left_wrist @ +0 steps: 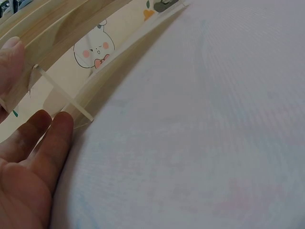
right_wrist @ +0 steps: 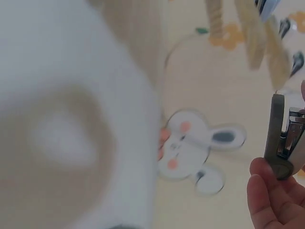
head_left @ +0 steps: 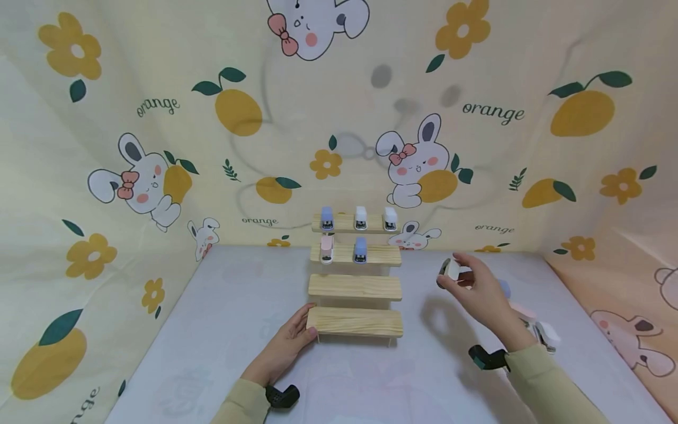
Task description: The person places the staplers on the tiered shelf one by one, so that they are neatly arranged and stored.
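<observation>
I saw the right hand (head_left: 479, 290) pinching a white stapler (head_left: 452, 270) in its grip, raised over the worktop (head_left: 228, 306), its long axis steeply tilted. The wooden rack (head_left: 355, 287) stood off to its left, nearer the left hand (head_left: 288, 337), whose grip held the lowest tier's (head_left: 357, 322) left end.
</observation>
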A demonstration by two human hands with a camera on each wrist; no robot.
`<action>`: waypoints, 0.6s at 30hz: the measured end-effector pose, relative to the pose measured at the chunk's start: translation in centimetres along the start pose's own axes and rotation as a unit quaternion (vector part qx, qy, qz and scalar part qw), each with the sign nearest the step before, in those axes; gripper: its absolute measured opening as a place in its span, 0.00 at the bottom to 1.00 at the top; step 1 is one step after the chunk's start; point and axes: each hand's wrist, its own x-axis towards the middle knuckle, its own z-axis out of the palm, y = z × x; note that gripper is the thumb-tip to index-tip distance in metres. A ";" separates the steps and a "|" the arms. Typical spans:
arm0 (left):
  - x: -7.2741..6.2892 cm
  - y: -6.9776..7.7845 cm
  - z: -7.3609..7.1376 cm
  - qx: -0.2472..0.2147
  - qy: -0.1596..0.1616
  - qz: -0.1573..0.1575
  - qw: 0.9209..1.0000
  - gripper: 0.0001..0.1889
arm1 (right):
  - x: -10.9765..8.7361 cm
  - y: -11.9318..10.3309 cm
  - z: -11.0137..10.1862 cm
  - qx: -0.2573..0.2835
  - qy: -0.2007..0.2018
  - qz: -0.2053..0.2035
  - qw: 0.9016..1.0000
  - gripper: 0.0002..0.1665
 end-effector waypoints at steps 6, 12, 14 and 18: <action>0.1 0.1 0.0 0.005 0.002 -0.003 1.000 0.36 | 1.0 -2.6 1.2 0.008 -0.005 -0.018 1.000 0.49; -0.1 0.3 0.2 0.001 0.006 -0.012 1.000 0.37 | 2.1 -4.9 2.7 0.024 -0.016 -0.052 0.998 0.45; -0.2 0.4 0.2 0.004 0.008 -0.016 1.000 0.38 | 2.5 -5.5 3.1 0.027 -0.022 -0.063 0.997 0.44; -0.2 0.4 0.2 0.004 0.007 -0.018 1.000 0.38 | 3.2 -6.5 3.9 0.028 -0.034 -0.071 0.997 0.42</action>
